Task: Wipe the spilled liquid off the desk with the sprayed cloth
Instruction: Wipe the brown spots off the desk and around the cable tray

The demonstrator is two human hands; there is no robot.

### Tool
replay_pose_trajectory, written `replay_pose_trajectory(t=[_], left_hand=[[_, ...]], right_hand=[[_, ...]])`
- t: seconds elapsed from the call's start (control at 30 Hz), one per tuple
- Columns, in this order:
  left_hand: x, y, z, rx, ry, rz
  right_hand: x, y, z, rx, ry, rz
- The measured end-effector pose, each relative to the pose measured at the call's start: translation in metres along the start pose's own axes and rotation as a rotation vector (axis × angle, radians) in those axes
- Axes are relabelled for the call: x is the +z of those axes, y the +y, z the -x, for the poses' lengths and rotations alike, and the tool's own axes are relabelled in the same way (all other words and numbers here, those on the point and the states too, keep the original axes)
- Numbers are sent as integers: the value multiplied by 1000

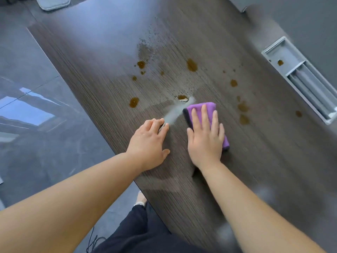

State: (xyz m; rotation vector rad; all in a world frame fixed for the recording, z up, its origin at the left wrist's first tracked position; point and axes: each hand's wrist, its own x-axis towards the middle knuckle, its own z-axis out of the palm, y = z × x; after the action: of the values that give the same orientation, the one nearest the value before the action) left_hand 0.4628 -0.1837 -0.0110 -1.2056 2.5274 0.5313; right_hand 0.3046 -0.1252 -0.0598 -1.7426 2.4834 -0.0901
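Note:
A folded purple cloth lies on the dark wood-grain desk. My right hand presses flat on it with straight fingers. Brown spilled drops dot the desk: one just beyond the cloth, one to the left, a larger one farther back, and several to the cloth's right. My left hand sits left of the cloth, its fingers curled over a small grey sprayer that is mostly hidden. A pale mist-like streak runs from it to the cloth's corner.
A grey recessed cable tray with an open lid is set into the desk at the right, with a brown drop inside. The desk's left edge runs diagonally above a glossy dark floor. A grey pad lies at the far left corner.

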Motion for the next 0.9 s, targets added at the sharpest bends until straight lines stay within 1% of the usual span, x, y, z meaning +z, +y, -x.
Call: replay_pose_trajectory(t=[0.07,0.1,0.2,0.27,0.33,0.4,0.43,0.47,0.5,0.57,0.6,0.63,0.67,0.77,0.8,0.83,0.9], left_hand=[[0,1,0,6,-2,-3],[0,1,0,5,-1,-6],[0,2,-1,-4,-11,-15],[-1,3,-2,-13,-31,-14],[-1,4,-2,-21,-35,-11],[-2,4,-1,-20,-24,-3],[-2,4,-1,-17,-18,-8],[-2,5,-1,-14,-14,-16],[-2,5,0,-11,-12,-18],[-1,4,0,-7,-8,-12],[-2,4,-1,-6,-4,-9],[-2,4,-1,-7,-8,-7],[-2,4,-1,-10,-18,-3],[-3,6,-1,-24,-45,-8],[-3,6,-1,-24,-51,-11],[-3,7,-1,-25,-50,-10],[-5,8,-2,-37,-37,-3]], right_hand=[[5,-5,19,-49,-33,6],[4,-7,12,-70,-56,-11],[-1,-14,-39,-179,-47,-7],[-8,-12,-80,-141,-130,-33],[-9,-10,-98,-69,-138,-18],[-6,-11,-82,-62,-93,-6],[-2,-12,-64,-78,-36,-9],[3,-13,-41,-110,12,-19],[6,-12,-21,-168,27,-28],[8,-4,-2,-296,-35,-25],[5,3,-12,-346,-60,-28],[1,9,-27,-346,-51,-27],[-1,14,-44,-298,-36,-22],[-11,20,-84,-47,-118,-7],[-10,17,-82,-2,-112,-6],[-9,11,-71,4,-95,-3],[-4,5,-27,-50,-22,-17]])
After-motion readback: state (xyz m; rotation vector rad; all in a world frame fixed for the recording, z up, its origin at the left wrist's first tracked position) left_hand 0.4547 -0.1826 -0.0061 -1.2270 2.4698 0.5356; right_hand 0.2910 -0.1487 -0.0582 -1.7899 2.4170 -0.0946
